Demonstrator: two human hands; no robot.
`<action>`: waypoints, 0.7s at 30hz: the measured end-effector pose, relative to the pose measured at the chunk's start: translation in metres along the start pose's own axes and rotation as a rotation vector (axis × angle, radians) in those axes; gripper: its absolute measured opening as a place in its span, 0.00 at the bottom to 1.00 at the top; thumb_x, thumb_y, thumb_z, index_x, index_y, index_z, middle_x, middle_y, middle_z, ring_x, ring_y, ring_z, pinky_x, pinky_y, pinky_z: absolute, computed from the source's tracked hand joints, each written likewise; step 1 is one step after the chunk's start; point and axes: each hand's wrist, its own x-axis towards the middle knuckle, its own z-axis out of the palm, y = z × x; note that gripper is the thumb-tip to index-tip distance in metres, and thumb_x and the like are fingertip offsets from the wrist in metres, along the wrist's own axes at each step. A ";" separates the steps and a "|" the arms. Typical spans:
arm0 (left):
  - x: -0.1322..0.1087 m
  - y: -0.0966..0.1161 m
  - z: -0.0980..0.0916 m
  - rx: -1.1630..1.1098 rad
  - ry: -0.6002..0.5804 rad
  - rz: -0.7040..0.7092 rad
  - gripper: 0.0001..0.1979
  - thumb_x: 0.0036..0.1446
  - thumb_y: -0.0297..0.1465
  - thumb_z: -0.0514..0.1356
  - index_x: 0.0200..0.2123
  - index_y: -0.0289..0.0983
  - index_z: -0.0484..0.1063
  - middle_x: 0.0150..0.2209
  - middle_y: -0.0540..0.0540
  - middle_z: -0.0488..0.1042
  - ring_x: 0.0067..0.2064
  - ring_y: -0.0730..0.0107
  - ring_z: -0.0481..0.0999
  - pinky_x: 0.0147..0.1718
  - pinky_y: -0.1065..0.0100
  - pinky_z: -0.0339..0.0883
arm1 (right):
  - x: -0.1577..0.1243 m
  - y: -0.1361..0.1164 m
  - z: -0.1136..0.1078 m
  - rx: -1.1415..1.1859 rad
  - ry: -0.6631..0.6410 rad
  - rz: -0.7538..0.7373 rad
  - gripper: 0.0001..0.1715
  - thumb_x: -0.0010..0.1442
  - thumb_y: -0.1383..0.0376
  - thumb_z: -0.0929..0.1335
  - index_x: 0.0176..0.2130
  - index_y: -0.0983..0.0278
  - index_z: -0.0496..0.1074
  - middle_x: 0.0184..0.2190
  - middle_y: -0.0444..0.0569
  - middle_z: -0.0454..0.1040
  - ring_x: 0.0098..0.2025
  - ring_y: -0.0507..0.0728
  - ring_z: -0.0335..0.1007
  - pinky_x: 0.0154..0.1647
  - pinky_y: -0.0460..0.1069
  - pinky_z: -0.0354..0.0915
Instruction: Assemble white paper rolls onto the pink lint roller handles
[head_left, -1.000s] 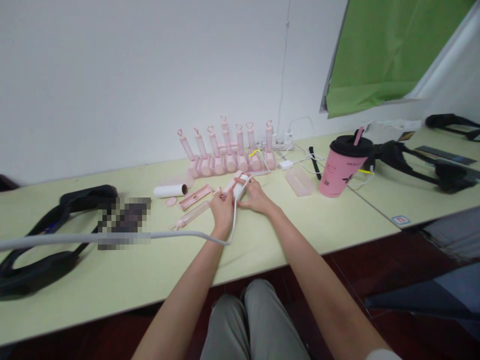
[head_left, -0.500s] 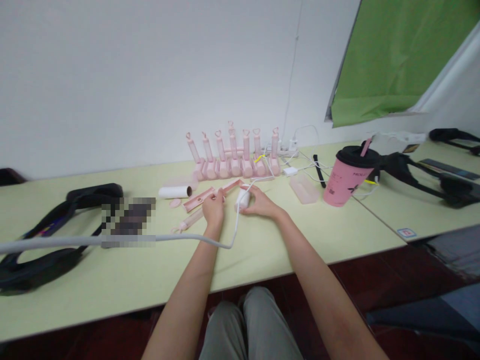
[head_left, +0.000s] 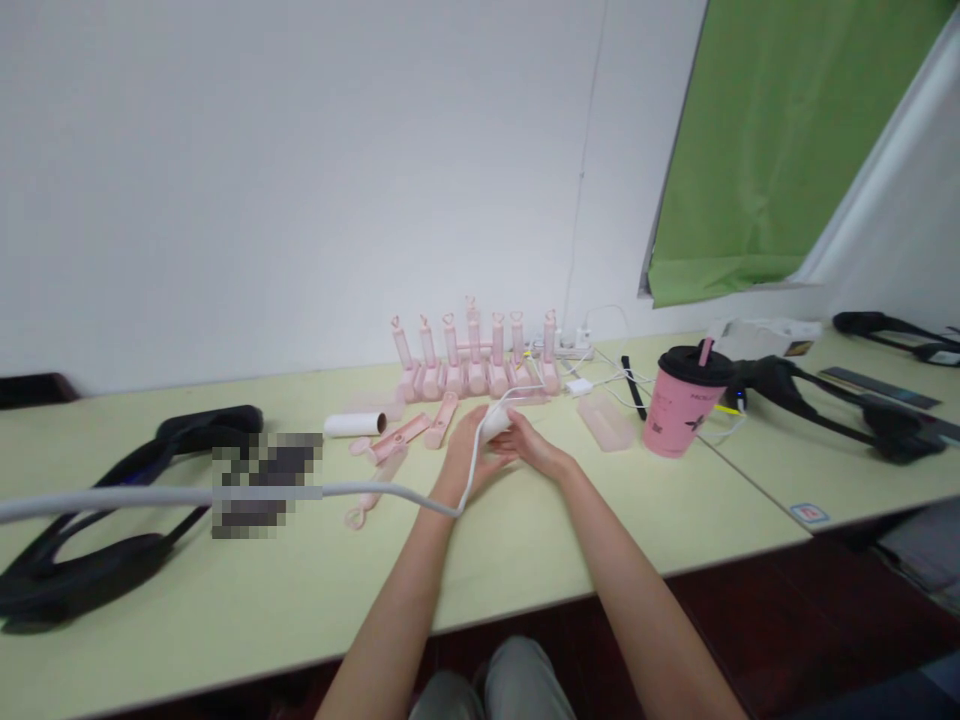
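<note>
A small white roll (head_left: 496, 420) is held between my two hands above the table, partly hidden by fingers and a cable. My left hand (head_left: 466, 462) curls around its lower left side. From the right, my right hand (head_left: 534, 442) closes on it. Left of my hands lie an open pink case (head_left: 400, 438), a pink case piece (head_left: 442, 420) and a small pink disc (head_left: 361, 446). A translucent pink tube with a loop end (head_left: 373, 492) is nearer me. Beyond that, a white roll with a brown core (head_left: 355, 425) rests on its side.
Several pink holders with upright handles (head_left: 478, 378) stand by the wall. A pink cup (head_left: 684, 405), a translucent tray (head_left: 604, 420) and white cables are on the right. Black headset-like frames (head_left: 97, 565) lie left. A white cable (head_left: 360, 488) crosses close before the camera.
My left hand has let go of the pink case piece, which now lies on the table, and has moved right to the white roll. The view has tilted up slightly.
</note>
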 end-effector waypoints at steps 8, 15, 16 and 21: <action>-0.006 -0.018 -0.001 0.241 -0.153 -0.041 0.24 0.57 0.37 0.55 0.56 0.39 0.62 0.42 0.40 0.66 0.43 0.61 0.67 0.44 0.60 0.62 | 0.001 0.004 -0.010 -0.333 0.163 -0.353 0.29 0.49 0.57 0.70 0.52 0.59 0.68 0.51 0.49 0.70 0.46 0.57 0.70 0.50 0.54 0.65; -0.006 -0.013 -0.010 0.233 -0.246 -0.063 0.23 0.59 0.39 0.51 0.58 0.44 0.60 0.41 0.43 0.68 0.43 0.61 0.68 0.44 0.62 0.61 | -0.004 0.000 -0.021 -0.234 0.078 -0.190 0.25 0.51 0.57 0.69 0.49 0.62 0.72 0.49 0.49 0.72 0.47 0.57 0.69 0.48 0.54 0.68; -0.005 -0.014 -0.011 0.219 -0.250 -0.056 0.23 0.59 0.38 0.51 0.58 0.44 0.61 0.41 0.43 0.69 0.44 0.61 0.68 0.45 0.62 0.61 | -0.006 -0.001 -0.021 -0.226 0.076 -0.168 0.25 0.50 0.58 0.69 0.48 0.62 0.72 0.48 0.49 0.72 0.46 0.57 0.70 0.48 0.54 0.68; -0.003 -0.023 -0.009 0.144 -0.259 -0.032 0.22 0.59 0.38 0.52 0.57 0.43 0.63 0.43 0.43 0.71 0.44 0.60 0.69 0.46 0.60 0.60 | -0.013 -0.006 -0.019 -0.259 0.094 -0.144 0.26 0.48 0.60 0.71 0.47 0.63 0.73 0.47 0.50 0.73 0.44 0.56 0.71 0.47 0.53 0.69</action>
